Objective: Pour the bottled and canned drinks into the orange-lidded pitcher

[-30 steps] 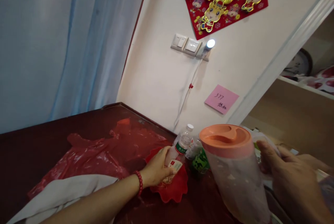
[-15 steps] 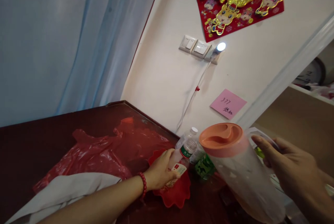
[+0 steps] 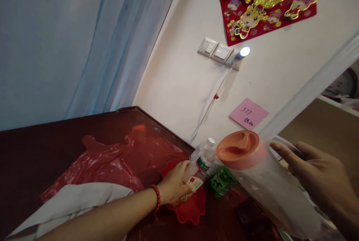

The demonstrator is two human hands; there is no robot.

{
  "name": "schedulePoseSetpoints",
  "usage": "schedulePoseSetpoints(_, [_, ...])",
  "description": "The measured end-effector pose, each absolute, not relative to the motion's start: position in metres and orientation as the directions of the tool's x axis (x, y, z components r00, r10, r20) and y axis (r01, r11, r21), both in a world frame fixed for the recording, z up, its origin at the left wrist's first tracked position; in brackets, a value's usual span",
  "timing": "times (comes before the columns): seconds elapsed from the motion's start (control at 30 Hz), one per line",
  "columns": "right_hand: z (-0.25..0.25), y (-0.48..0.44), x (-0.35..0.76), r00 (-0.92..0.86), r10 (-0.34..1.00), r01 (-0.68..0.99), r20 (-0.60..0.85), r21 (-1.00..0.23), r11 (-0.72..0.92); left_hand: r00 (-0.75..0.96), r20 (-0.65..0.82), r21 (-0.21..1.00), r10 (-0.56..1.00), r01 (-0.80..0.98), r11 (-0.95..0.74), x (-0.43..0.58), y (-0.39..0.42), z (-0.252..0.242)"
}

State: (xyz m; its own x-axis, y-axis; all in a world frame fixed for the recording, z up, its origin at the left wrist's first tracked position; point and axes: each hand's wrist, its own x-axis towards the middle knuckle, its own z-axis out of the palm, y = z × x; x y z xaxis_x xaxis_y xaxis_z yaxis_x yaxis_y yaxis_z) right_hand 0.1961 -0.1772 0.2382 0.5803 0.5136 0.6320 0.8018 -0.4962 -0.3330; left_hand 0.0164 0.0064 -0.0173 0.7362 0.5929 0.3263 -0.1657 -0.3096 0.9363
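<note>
So right now the left hand (image 3: 175,186) has its grip closed around a small plastic bottle (image 3: 196,171) with a white cap and a green-and-red label, which is lying tilted over a red scalloped dish (image 3: 190,207) on the dark red worktop (image 3: 42,151). The bottle hasn't left the dish area, so I'd say whatever's being done with it is only at the pick-up stage. It looks mostly clear inside, but I can't tell how much liquid is in it. The right hand (image 3: 316,175) is curled around the handle side of a big translucent pitcher (image 3: 269,192) with an orange lid (image 3: 238,149); the lid is on, and the pitcher is tipped over toward the right. The inside looks empty apart from some cloudy spots on the wall, so nothing poured that I can see. Tucked between bottle and pitcher is a green patterned packet (image 3: 221,183), touching or nearly touching both. Further left on the worktop there's a crumpled red plastic bag (image 3: 112,162) with a grey cloth (image 3: 73,203) lying just in front of it. The wall behind has a light switch panel (image 3: 215,50), a pink sticky note (image 3: 248,113) and a red-and-gold decoration (image 3: 266,1).
</note>
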Motion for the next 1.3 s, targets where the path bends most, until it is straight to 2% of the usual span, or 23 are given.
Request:
schedulePoseSetpoints(0.17, [0.242, -0.172, 0.185, 0.588, 0.539, 0.802, 0.604, -0.347, -0.487, 0.737, 0.295, 0.942, 0.608, -0.117, -0.314, 0.014, 0.005, -0.012])
schedulePoseSetpoints(0.4, [0.245, -0.168, 0.185, 0.623, 0.53, 0.775, 0.575, -0.362, -0.518, 0.729, 0.312, 0.939, 0.61, -0.137, -0.317, 0.013, 0.004, -0.01])
schedulePoseSetpoints(0.6, [0.247, -0.167, 0.181, 0.619, 0.543, 0.778, 0.568, -0.352, -0.52, 0.747, 0.275, 0.936, 0.606, -0.064, -0.346, 0.011, 0.003, -0.004])
schedulePoseSetpoints(0.97, [0.247, -0.165, 0.18, 0.564, 0.557, 0.817, 0.61, -0.313, -0.484, 0.778, 0.218, 0.945, 0.589, -0.017, -0.327, 0.009, 0.002, -0.002])
schedulePoseSetpoints(1.2, [0.249, -0.166, 0.187, 0.557, 0.556, 0.818, 0.617, -0.291, -0.496, 0.765, 0.264, 0.923, 0.588, -0.023, -0.384, 0.009, 0.003, 0.0])
schedulePoseSetpoints(1.3, [0.249, -0.165, 0.193, 0.495, 0.573, 0.851, 0.653, -0.231, -0.472, 0.762, 0.273, 0.925, 0.588, -0.04, -0.378, 0.008, 0.003, -0.001])
